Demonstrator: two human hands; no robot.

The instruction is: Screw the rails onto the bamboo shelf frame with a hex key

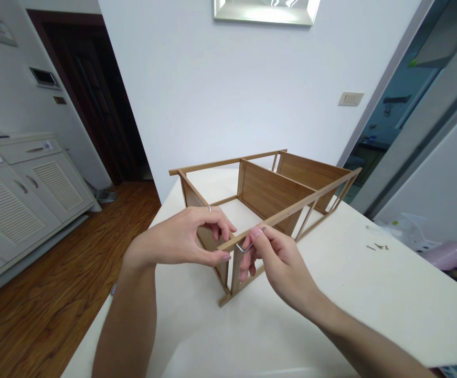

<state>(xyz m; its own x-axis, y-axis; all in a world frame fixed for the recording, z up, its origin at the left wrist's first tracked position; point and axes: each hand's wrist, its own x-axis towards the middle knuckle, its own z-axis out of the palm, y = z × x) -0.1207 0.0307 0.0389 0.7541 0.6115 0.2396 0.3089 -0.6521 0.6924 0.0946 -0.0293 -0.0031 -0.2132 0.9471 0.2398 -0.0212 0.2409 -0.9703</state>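
Observation:
A wooden shelf rack (277, 194) lies on its side on the white table, its near corner towards me. My right hand (273, 252) pinches a small bent metal hex key (244, 249), whose end meets the near rail close to the corner. Around that same corner curves my left hand (197, 236), thumb and fingers apart on either side of the rail's end. Whether its fingertips touch the wood I cannot tell. A ring shows on one left finger.
Several small screws (378, 247) lie on the white table (370, 310) at the right. Clear plastic and a pink roll (450, 255) rest at its right edge. Behind stands a white wall (228, 94); a louvred cabinet (31, 184) is at left.

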